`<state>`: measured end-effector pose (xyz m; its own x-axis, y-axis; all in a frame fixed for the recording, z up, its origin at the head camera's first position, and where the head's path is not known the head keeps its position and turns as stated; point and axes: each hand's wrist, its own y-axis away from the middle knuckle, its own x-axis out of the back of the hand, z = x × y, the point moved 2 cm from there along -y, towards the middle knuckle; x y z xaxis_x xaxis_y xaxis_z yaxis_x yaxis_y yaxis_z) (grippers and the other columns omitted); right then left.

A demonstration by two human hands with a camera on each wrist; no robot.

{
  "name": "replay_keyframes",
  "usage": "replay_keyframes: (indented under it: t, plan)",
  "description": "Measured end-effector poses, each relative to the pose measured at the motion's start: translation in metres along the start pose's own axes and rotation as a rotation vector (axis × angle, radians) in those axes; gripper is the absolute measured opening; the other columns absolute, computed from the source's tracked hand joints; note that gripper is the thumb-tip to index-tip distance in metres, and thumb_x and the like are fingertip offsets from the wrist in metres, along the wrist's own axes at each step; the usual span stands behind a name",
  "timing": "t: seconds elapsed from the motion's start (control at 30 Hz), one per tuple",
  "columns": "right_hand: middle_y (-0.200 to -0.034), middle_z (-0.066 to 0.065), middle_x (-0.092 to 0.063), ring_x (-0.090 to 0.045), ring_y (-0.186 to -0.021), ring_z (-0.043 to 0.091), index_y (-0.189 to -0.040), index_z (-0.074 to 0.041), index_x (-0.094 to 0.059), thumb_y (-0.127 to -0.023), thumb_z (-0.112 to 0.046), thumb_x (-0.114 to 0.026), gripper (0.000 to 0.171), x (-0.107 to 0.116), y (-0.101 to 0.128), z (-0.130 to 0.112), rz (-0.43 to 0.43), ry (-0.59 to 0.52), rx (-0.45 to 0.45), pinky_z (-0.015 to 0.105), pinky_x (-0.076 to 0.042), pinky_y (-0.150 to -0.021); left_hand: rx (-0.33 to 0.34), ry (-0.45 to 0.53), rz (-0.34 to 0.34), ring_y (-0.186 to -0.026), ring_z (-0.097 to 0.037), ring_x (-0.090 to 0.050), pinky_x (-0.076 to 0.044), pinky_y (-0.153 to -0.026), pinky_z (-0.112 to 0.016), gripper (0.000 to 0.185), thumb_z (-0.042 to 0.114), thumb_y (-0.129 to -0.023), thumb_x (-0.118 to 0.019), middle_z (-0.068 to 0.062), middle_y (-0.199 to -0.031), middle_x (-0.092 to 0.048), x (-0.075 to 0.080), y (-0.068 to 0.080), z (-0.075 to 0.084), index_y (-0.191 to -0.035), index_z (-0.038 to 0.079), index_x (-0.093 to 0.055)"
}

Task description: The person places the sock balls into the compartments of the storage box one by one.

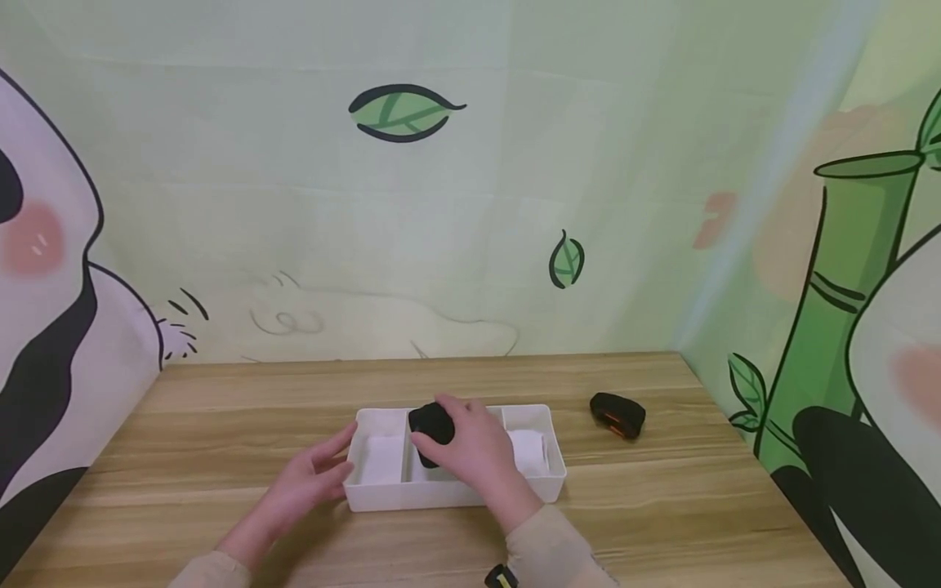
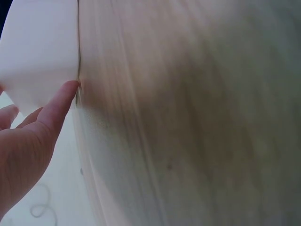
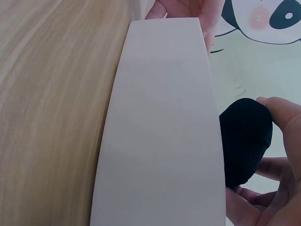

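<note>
Right hand (image 1: 481,453) over the white divided tray (image 1: 547,482), fingers (image 3: 282,110) curled around a black rolled sock (image 1: 432,425) above the tray's middle compartment. Left hand (image 1: 309,482) at the tray's left end, fingers straight, touching its wall. Second black bundle (image 1: 617,414) on the surface right of the tray, well apart.

White divided tray (image 1: 547,478) is sitting mid-table; left hand (image 1: 309,482) is blocking its 9 o'clock end, right hand (image 1: 474,449) is covering the middle compartment. Black-orange object (image 1: 618,414) is lying at 2 o'clock, apart.
</note>
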<state>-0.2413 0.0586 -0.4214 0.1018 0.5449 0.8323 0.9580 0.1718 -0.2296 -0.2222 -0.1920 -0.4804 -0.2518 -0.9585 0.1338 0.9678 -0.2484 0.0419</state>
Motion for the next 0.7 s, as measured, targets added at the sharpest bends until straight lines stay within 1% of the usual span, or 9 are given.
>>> replay_keyframes:
  t: [0.17,0.27,0.37,0.47,0.63,0.7]
  plan:
    - [-0.108,0.014,-0.063,-0.063,-0.087,0.027,-0.133,-0.019,-0.062,-0.083,-0.061,-0.067,0.066,-0.0037,0.0020,-0.0044,0.025,0.086,0.012,0.037,-0.052,-0.062,-0.006,0.005,-0.001,-0.133,-0.048,-0.041,-0.056,-0.088,-0.037,0.062,0.004,-0.098,-0.058,-0.025,-0.158,-0.023,0.0003,0.0003,-0.0003,-0.155,0.007,-0.031]
    - [-0.107,0.014,-0.063,-0.063,-0.088,0.027,-0.134,-0.017,-0.062,-0.084,-0.063,-0.064,0.068,-0.0051,0.0025,-0.0079,0.019,0.138,0.017,0.037,-0.054,-0.065,-0.007,0.002,0.002,-0.132,-0.047,-0.043,-0.057,-0.088,-0.037,0.063,0.006,-0.098,-0.059,-0.025,-0.157,-0.023,0.0003,0.0009,-0.0003,-0.154,0.007,-0.031]
    - [-0.109,0.014,-0.063,-0.063,-0.092,0.027,-0.135,-0.015,-0.061,-0.085,-0.068,-0.061,0.072,-0.0056,0.0025,-0.0098,0.001,0.170,0.019,0.038,-0.055,-0.070,-0.011,-0.014,0.006,-0.131,-0.047,-0.044,-0.057,-0.088,-0.038,0.064,0.008,-0.097,-0.061,-0.025,-0.157,-0.025,0.0002,0.0018,0.0004,-0.154,0.008,-0.032]
    - [-0.110,0.014,-0.063,-0.063,-0.095,0.027,-0.135,-0.015,-0.061,-0.085,-0.070,-0.060,0.074,-0.0056,0.0032,-0.0091,-0.009,0.180,0.029,0.038,-0.055,-0.073,-0.016,-0.025,0.002,-0.131,-0.046,-0.044,-0.057,-0.087,-0.038,0.064,0.010,-0.097,-0.062,-0.025,-0.157,-0.026,-0.0001,0.0028,0.0008,-0.154,0.008,-0.032]
    - [-0.103,0.009,-0.061,-0.062,-0.088,0.023,-0.130,-0.017,-0.065,-0.085,-0.061,-0.067,0.063,-0.0046,0.0078,-0.0039,0.013,0.146,0.085,0.033,-0.052,-0.063,-0.020,-0.017,-0.002,-0.132,-0.046,-0.043,-0.057,-0.088,-0.037,0.064,0.008,-0.098,-0.061,-0.023,-0.157,-0.026,0.0002,0.0025,0.0007,-0.154,0.008,-0.032]
    - [-0.104,0.007,-0.061,-0.062,-0.089,0.022,-0.129,-0.018,-0.065,-0.085,-0.058,-0.068,0.060,-0.0034,0.0100,-0.0018,0.016,0.128,0.102,0.032,-0.051,-0.060,-0.023,-0.014,-0.003,-0.132,-0.046,-0.043,-0.057,-0.088,-0.037,0.064,0.008,-0.098,-0.061,-0.024,-0.157,-0.026,0.0003,0.0022,0.0004,-0.154,0.008,-0.032]
